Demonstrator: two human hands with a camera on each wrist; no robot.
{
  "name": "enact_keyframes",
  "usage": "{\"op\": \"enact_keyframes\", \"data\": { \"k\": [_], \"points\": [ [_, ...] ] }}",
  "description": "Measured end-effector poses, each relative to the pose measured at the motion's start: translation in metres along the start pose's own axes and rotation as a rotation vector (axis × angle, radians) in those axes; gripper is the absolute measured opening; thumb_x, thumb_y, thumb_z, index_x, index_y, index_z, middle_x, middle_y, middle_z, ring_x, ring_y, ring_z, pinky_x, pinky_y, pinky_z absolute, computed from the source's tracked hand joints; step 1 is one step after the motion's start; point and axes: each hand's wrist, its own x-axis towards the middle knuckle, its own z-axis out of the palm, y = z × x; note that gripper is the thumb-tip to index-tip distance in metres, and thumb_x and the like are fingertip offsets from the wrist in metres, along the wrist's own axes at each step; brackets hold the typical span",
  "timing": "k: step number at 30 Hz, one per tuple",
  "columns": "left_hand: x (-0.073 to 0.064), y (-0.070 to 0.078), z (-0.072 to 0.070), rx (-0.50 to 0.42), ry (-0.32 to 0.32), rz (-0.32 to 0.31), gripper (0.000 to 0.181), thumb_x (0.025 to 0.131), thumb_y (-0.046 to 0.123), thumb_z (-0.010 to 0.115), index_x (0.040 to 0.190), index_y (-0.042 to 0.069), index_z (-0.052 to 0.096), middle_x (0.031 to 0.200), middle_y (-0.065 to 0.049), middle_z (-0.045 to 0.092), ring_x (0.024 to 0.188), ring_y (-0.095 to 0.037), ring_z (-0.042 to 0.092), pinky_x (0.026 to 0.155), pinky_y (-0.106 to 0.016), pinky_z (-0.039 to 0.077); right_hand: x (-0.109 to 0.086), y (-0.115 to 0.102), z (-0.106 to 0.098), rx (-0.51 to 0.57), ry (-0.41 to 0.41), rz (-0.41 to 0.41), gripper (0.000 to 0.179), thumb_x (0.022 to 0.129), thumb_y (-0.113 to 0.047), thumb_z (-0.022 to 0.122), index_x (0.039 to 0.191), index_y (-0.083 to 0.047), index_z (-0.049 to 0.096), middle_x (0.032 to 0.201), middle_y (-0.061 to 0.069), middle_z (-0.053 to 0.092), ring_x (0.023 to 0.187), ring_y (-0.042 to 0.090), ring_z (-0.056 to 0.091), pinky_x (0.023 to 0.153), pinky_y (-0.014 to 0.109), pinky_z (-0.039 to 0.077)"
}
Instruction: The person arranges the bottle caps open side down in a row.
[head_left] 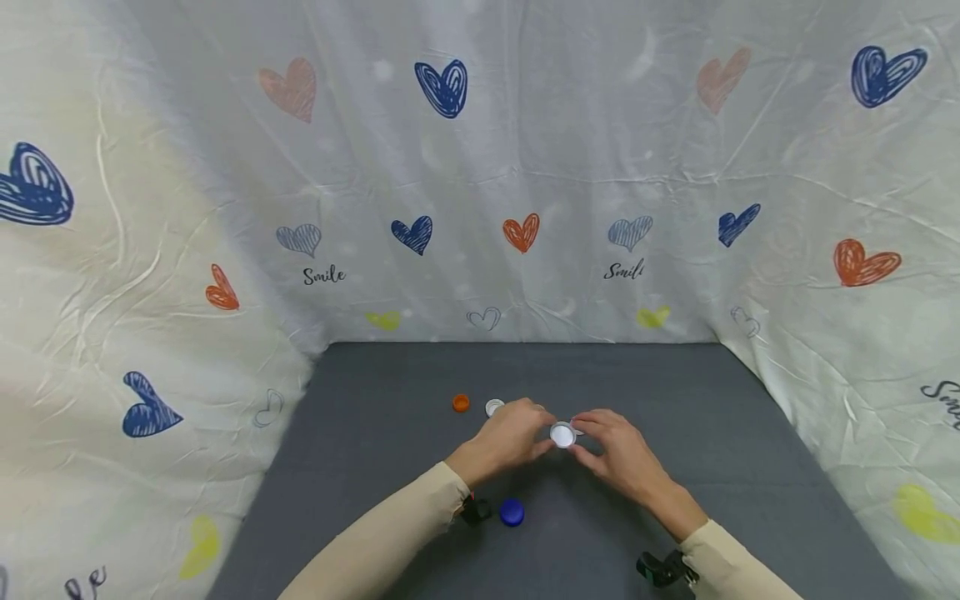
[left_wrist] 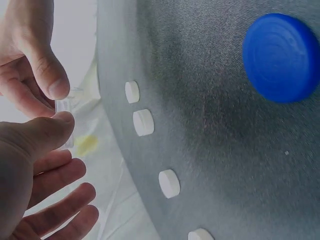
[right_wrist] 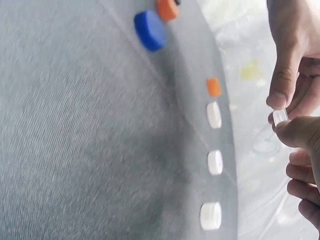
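A small whitish, translucent bottle cap (head_left: 563, 434) with a ridged side is raised above the dark grey table, its round face toward the head camera. My left hand (head_left: 510, 435) pinches it from the left with thumb and fingers. From the other side my right hand (head_left: 621, 454) grips the same cap between thumb and fingertips. In the left wrist view, the left thumb overlaps part of the cap (left_wrist: 63, 106); the right wrist view shows only a sliver of the cap (right_wrist: 280, 117) between the two thumbs. The left hand's lower fingers are spread loosely.
Several white caps (left_wrist: 144, 123) stand in a row toward the table's far side, mostly hidden by the hands in the head view. An orange cap (head_left: 461, 403) lies left of them. Near the left wrist are a blue cap (head_left: 512, 512) and another orange cap (right_wrist: 167, 9).
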Motion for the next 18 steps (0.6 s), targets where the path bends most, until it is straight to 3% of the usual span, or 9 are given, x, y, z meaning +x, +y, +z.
{"op": "enact_keyframes", "data": {
  "k": [18],
  "points": [
    [-0.041,-0.007,-0.029,0.011,0.168,0.041,0.031,0.089,0.041,0.076,0.11,0.019,0.075,0.105,0.008,0.075,0.098,-0.011,0.066,0.087,-0.027,0.054,0.014,-0.025,-0.004,0.118,0.111,-0.123,0.041,0.074,-0.022,0.09,0.111,-0.011,0.076,0.113,0.0,0.071,0.107,0.019,0.065,0.086,0.042,0.055]
  ]
}}
